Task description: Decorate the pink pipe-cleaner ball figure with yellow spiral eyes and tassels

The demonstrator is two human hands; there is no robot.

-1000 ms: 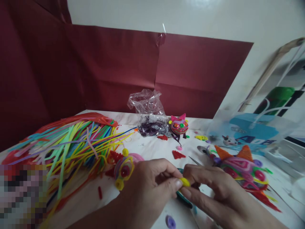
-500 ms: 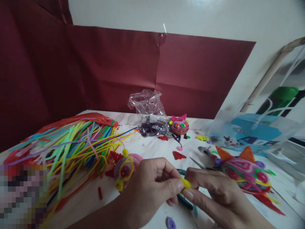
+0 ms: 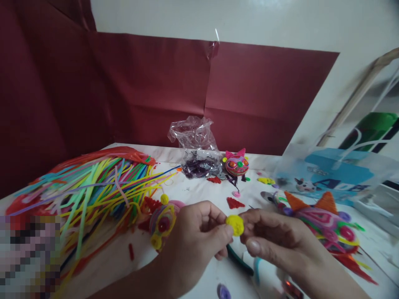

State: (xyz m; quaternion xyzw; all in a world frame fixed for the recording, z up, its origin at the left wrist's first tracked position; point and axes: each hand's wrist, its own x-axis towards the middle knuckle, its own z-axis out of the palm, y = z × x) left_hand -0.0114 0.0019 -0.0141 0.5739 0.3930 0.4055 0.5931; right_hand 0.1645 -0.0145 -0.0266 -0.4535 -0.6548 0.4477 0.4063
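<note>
A flat yellow coil (image 3: 235,225) is pinched between the thumb and fingers of my left hand (image 3: 202,236), its round face toward the camera. My right hand (image 3: 277,241) is just right of the coil, thumb and fingers apart, with nothing visible between them; its fingertips are close to the coil's edge. Below the hands lies a tool with dark green handles (image 3: 241,261), partly hidden. Behind my left hand sits a colourful round figure (image 3: 163,224) with yellow coils and a red eye.
Many coloured pipe cleaners (image 3: 93,187) spread over the left. A clear bag (image 3: 199,149) and a pink-eared figure (image 3: 237,162) stand at the back. An orange-eared figure (image 3: 330,226) and a blue-white bag (image 3: 336,174) are at the right. A purple coil (image 3: 223,291) lies in front.
The yellow coil has turned to show its round face. My right thumb and fingers have parted from it, while my left hand still holds it.
</note>
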